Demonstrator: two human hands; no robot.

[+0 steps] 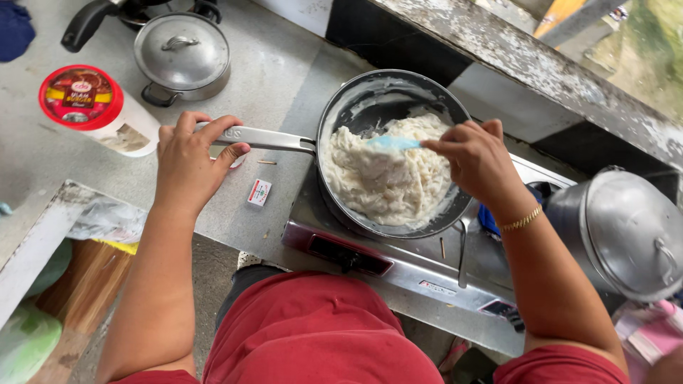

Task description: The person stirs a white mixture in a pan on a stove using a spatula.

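A dark metal pan (370, 92) full of thick white dough (388, 178) sits on a steel gas stove (398, 267). My left hand (188, 160) grips the pan's long metal handle (274, 139) at its far end. My right hand (477, 160) holds a light blue spatula (391, 143), its blade resting on the dough near the pan's middle. A gold bracelet (521, 220) circles my right wrist.
A lidded aluminium pot (183, 53) stands at the back left, beside a white tub with a red lid (82, 98). A large lidded pot (626, 231) occupies the stove's right side. A small matchbox (260, 192) lies on the grey counter (284, 71). A window ledge (541, 67) runs behind.
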